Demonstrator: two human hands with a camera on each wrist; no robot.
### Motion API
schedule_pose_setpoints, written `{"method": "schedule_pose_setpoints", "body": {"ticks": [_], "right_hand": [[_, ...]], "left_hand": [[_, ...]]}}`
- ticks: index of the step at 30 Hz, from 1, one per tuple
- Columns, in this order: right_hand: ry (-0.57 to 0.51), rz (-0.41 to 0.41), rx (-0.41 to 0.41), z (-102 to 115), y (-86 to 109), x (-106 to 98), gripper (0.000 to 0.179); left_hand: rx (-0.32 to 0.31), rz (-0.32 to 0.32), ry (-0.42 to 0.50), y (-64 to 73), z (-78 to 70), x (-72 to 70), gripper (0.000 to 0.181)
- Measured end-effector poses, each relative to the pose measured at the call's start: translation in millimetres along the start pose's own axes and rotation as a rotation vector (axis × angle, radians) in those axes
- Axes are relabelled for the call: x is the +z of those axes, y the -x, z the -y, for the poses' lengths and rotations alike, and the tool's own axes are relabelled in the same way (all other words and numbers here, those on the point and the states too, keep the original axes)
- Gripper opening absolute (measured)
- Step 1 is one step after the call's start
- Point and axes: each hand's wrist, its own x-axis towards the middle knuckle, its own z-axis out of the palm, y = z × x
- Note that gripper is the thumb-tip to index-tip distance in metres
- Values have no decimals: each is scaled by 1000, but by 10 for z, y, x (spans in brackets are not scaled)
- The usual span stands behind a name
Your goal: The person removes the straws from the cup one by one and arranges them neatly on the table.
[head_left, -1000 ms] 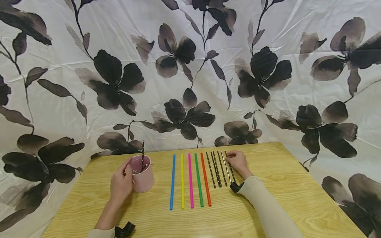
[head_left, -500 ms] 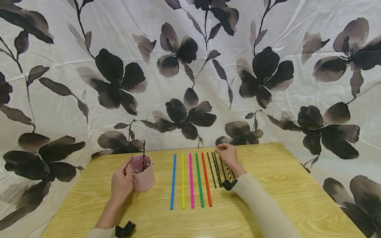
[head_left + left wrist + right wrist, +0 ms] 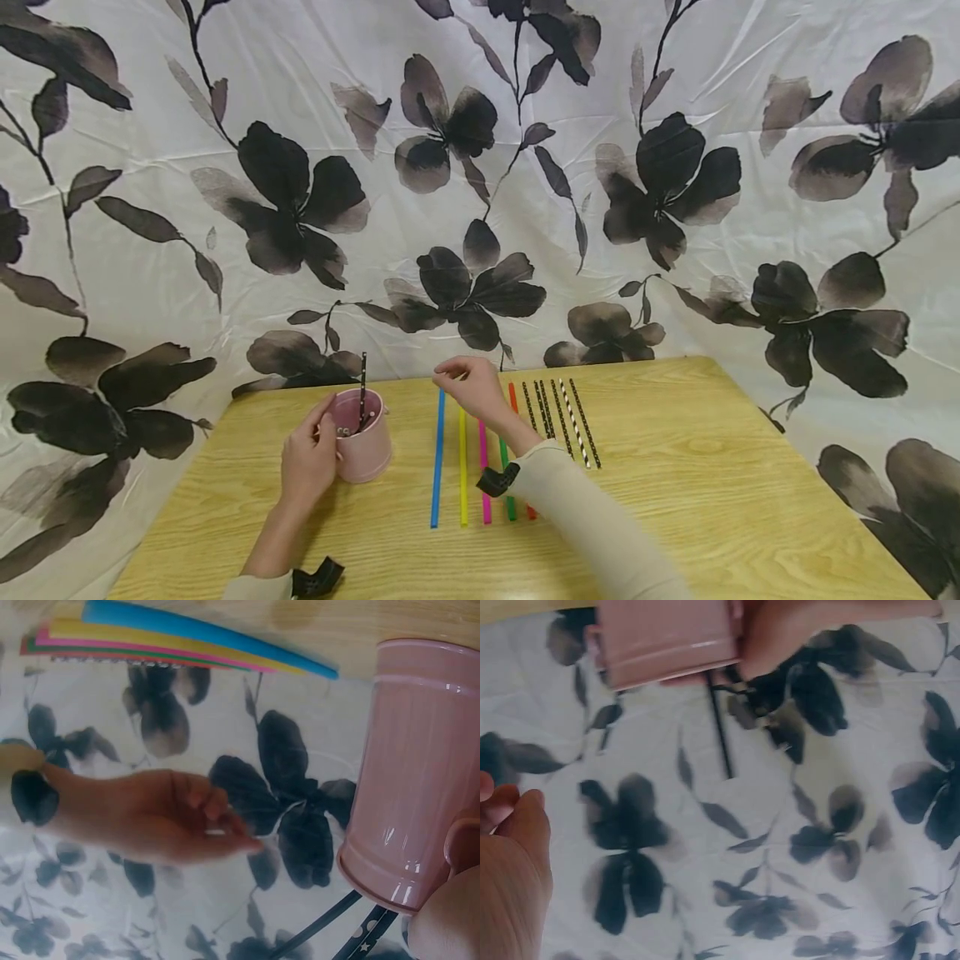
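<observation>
My left hand (image 3: 309,454) holds a small pink pail (image 3: 367,458) by its left side, fingers at the rim. Upright inside the pail stands a thin black patterned straw (image 3: 363,379); the left wrist view shows a second dark straw with white stars (image 3: 367,937) leaning out beside it. My right hand (image 3: 476,392) hovers over the far ends of the coloured straws, loosely bent, with nothing visible between thumb and fingers. Under it and its forearm lie a blue straw (image 3: 437,467), a yellow straw (image 3: 463,475), a pink straw (image 3: 486,507), a green straw (image 3: 511,507) and a red straw (image 3: 513,396), partly covered.
Several thin black patterned straws (image 3: 585,425) and a black-and-white striped straw (image 3: 573,425) lie side by side to the right. The wooden table (image 3: 712,500) ends at a floral cloth (image 3: 555,275) hanging behind it.
My right hand has travelled left, from the black patterned straws to above the coloured ones, uncovering the striped straw. The left hand and pail have stayed put.
</observation>
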Motion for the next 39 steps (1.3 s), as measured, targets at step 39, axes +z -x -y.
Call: {"method": "schedule_pose_setpoints", "body": {"ticks": [39], "right_hand": [[-417, 99, -153, 865, 472, 60, 15]], "left_hand": [[-1, 85, -31, -14, -28, -57, 50]]}}
